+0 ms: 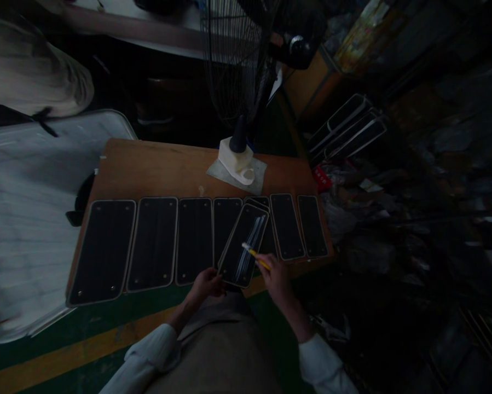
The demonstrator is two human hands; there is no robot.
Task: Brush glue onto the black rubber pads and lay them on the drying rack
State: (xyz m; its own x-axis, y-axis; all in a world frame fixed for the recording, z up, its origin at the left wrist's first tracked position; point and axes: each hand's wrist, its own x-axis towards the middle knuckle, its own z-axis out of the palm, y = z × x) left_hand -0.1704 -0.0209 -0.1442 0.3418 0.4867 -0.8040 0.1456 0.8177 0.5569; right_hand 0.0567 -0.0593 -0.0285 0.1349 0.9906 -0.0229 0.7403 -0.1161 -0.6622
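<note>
A dark rectangular panel [234,246] with rounded corners and a pale rim lies tilted over its neighbours at the front of the wooden table. My left hand [208,283] is closed on its lower left corner. In my right hand [275,273] is a brush [254,255] with a yellow handle and a whitish tip, held over the panel's face. Whitish streaks run lengthwise down the panel near the tip. Similar dark panels [153,241] lie in a row to both sides, with small round studs at their corners.
On the wooden table [155,169], a white container with a dark cone-shaped top [232,156] rests on a grey sheet [259,171]. A large fan [233,60] stands behind. A white tray [32,219] is at left, near another person's clothing [36,76]. Clutter fills the dim right side.
</note>
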